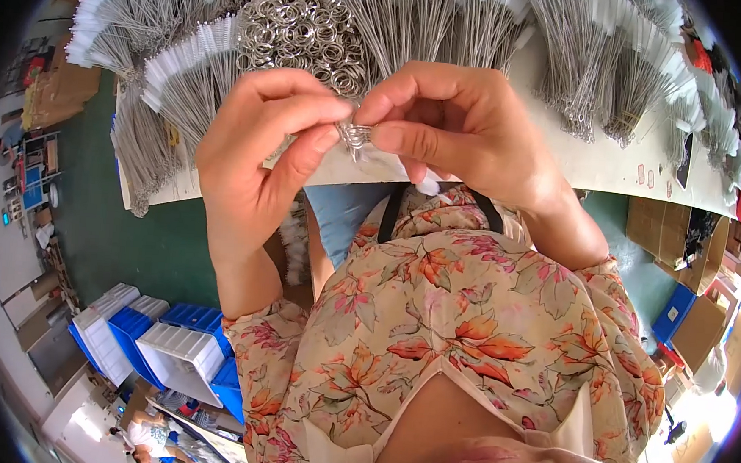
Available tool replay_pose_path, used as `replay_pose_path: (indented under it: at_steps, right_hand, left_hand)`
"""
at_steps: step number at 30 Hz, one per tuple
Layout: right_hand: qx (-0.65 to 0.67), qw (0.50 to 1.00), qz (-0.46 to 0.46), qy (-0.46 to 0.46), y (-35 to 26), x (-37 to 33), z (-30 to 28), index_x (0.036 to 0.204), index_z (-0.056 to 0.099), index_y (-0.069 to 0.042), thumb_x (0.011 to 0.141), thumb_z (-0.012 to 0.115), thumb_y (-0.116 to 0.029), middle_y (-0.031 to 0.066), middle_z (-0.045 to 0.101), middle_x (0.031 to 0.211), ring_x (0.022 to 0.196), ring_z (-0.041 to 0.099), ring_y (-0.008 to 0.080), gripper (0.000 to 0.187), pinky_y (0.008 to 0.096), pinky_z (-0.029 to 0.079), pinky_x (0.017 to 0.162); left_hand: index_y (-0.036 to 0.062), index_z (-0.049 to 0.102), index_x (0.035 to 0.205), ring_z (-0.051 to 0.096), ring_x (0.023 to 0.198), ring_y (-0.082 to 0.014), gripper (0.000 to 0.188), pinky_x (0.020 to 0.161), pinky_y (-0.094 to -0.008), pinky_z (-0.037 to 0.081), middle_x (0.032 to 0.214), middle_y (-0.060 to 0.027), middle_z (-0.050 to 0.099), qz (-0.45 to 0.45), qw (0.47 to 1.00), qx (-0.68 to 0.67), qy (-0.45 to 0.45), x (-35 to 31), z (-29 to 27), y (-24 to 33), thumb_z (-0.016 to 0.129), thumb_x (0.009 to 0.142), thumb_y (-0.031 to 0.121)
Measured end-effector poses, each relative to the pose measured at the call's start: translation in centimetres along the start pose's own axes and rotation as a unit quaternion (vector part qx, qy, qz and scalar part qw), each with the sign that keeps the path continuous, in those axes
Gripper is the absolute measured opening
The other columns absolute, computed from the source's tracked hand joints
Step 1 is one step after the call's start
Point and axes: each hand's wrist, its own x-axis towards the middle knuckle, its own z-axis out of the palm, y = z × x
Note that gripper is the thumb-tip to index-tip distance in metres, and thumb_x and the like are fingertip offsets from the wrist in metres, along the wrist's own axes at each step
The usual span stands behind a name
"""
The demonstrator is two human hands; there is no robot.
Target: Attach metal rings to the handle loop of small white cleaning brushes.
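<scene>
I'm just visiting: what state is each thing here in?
Left hand: fingers pinched on metal loops
Right hand: fingers pinched on the same loops
Metal loops: held between fingertips
Metal rings: loose, heaped on the table
Brushes: laid in bunches
Crates: grouped together

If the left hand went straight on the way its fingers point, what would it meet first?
Probably the small metal loops between the hands, then the right hand; the gap is too narrow to judge depth exactly.
</scene>
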Motion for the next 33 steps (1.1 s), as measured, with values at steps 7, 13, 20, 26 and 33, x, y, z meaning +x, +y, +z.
replay_pose_path:
  at_steps: [7, 13, 20, 26, 33]
  right_hand:
    - [0.012, 0.999, 0.005, -0.033, 0.3, 0.1, 0.5, 0.094, 0.061, 0.0, 0.084, 0.061, -0.007, 0.001, 0.06, 0.074, 0.059, 0.053, 0.0044, 0.013, 0.018, 0.041, 0.05]
    - [0.02, 1.0, -0.011, -0.01, 1.0, 1.4, 1.1, 0.093, 0.061, -0.001, 0.085, 0.061, -0.009, 0.0004, 0.06, 0.073, 0.059, 0.054, 0.0039, 0.012, 0.0181, 0.039, 0.046]
    - [0.011, 0.998, -0.025, -0.063, 1.9, 1.9, 2.2, 0.094, 0.06, -0.001, 0.085, 0.06, -0.01, 0.0009, 0.06, 0.076, 0.059, 0.055, 0.0039, 0.012, 0.0173, 0.04, 0.046]
    - [0.021, 0.991, -0.09, -0.097, 3.1, 2.7, 4.8, 0.09, 0.06, -0.001, 0.084, 0.06, -0.006, 0.0022, 0.061, 0.079, 0.065, 0.057, 0.0064, 0.008, 0.0193, 0.046, 0.055]
    - [-0.067, 0.989, -0.096, -0.093, 6.8, 3.8, 7.1, 0.09, 0.06, 0.001, 0.084, 0.06, -0.006, 0.0049, 0.062, 0.084, 0.081, 0.06, 0.0112, 0.01, 0.0249, 0.048, 0.074]
  left_hand:
    - [-0.0008, 0.058, 0.096, 0.047, 0.057, -0.0059, 0.012, 0.05, -0.0185, 0.038, 0.076, -0.0029, 0.056, -0.215, 0.905, -0.361, 0.07, -1.5, 0.2, -0.1, 0.057, 0.086, 0.007]
    - [-0.0007, 0.055, 0.101, 0.042, 0.052, -0.0046, 0.015, 0.046, -0.017, 0.034, 0.071, -0.0038, 0.055, -0.193, 0.974, -0.112, 0.022, -1.7, -0.5, 1.4, 0.054, 0.089, 0.009]
    - [0.0023, 0.055, 0.105, 0.034, 0.045, -0.0008, 0.017, 0.04, -0.0158, 0.027, 0.066, -0.0022, 0.053, -0.307, 0.904, -0.295, 0.044, -2.4, -2.0, 2.0, 0.05, 0.091, 0.01]
    - [-0.0024, 0.059, 0.093, 0.059, 0.093, -0.0191, 0.014, 0.082, -0.0285, 0.045, 0.094, -0.0132, 0.063, -0.159, 0.957, -0.193, 0.15, -4.3, -2.0, 1.2, 0.051, 0.09, 0.008]
    - [-0.0044, 0.058, 0.089, 0.06, 0.085, -0.0211, 0.016, 0.069, -0.0308, 0.05, 0.093, -0.0154, 0.061, -0.165, 0.912, -0.248, 0.281, -7.8, -5.1, 1.6, 0.047, 0.09, 0.007]
